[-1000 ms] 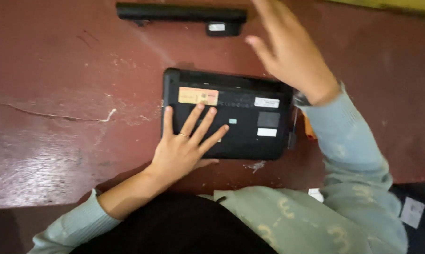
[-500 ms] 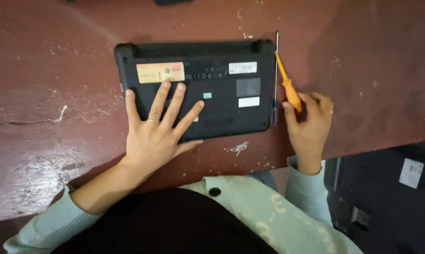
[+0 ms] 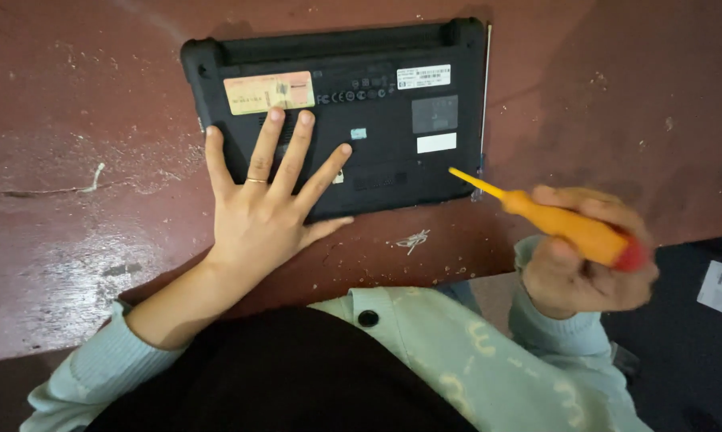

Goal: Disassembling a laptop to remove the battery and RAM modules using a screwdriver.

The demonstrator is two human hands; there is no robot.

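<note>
Head view: the left hand (image 3: 257, 212) lies flat, fingers spread, on the upturned black laptop (image 3: 377, 104). The right hand (image 3: 585, 256) grips an orange screwdriver (image 3: 553, 220), tip just off the laptop's near-right corner. Bare red table (image 3: 617, 96) lies beyond.

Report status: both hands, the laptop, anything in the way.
Left hand flat, fingers spread, on the upturned black laptop. Right hand gripping orange screwdriver, tip over the laptop's near right corner. Small debris on the table, not blocking.
</note>
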